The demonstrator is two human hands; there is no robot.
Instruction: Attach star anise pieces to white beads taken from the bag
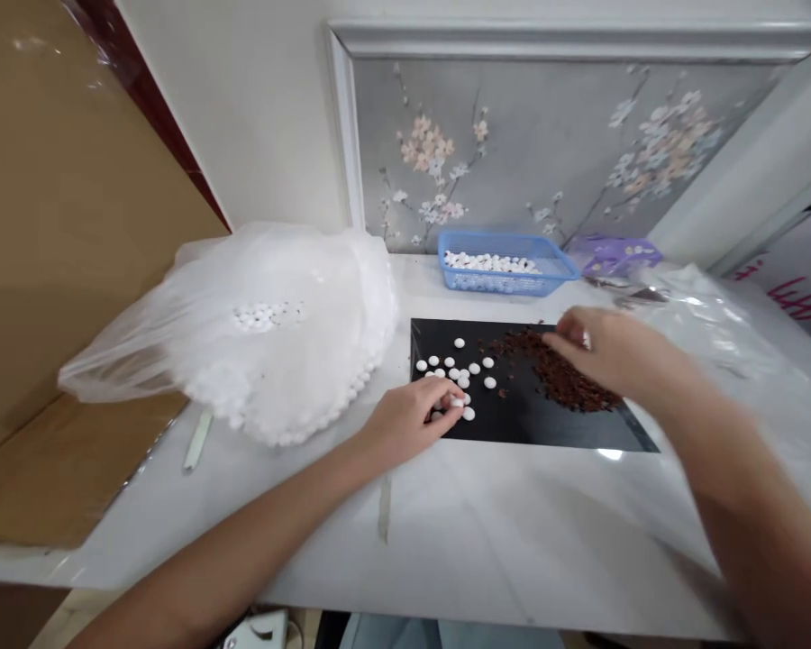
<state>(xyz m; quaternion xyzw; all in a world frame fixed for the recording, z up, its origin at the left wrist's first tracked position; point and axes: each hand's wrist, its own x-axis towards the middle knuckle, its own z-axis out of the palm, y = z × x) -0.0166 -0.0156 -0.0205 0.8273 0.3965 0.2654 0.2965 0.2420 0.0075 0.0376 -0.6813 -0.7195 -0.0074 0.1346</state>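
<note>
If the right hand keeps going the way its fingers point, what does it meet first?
The right hand points left across the black sheet, fingertips at the brown pile. Straight on, it would likely meet the scattered white pieces first; depth is uncertain.

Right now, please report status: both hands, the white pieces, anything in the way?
Left hand pinching small white round pieces on black flat mat. Right hand over reddish-brown crumb pile. Nothing between them.
</note>
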